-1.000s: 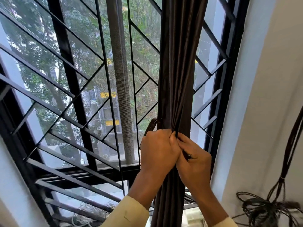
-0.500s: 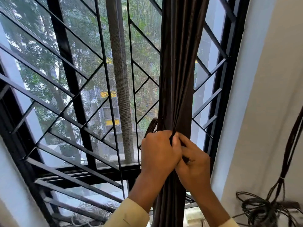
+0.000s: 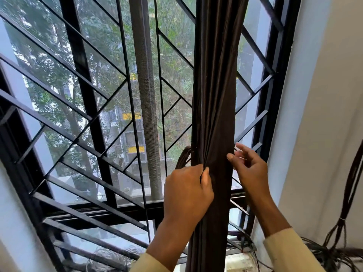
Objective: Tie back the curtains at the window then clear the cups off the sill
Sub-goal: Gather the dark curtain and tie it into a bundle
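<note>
A dark brown curtain (image 3: 215, 99) hangs gathered into a narrow bundle in front of the window. My left hand (image 3: 186, 191) grips the bundle's left side, thumb pressed into the folds. Just above that hand, a dark tie-back loop (image 3: 183, 158) sticks out behind the curtain's left edge. My right hand (image 3: 249, 169) is at the bundle's right edge with fingers spread, fingertips touching the fabric and holding nothing. No cups are in view.
A black metal grille (image 3: 94, 122) with diagonal bars covers the window. The white wall (image 3: 324, 114) stands close on the right. Dark cables (image 3: 345, 222) hang along it and coil at the bottom right. More wire lies below the grille (image 3: 110, 254).
My right hand has let go of the curtain's middle and moved right to its edge, opening its fingers. My left hand still grips the bundle in the same place.
</note>
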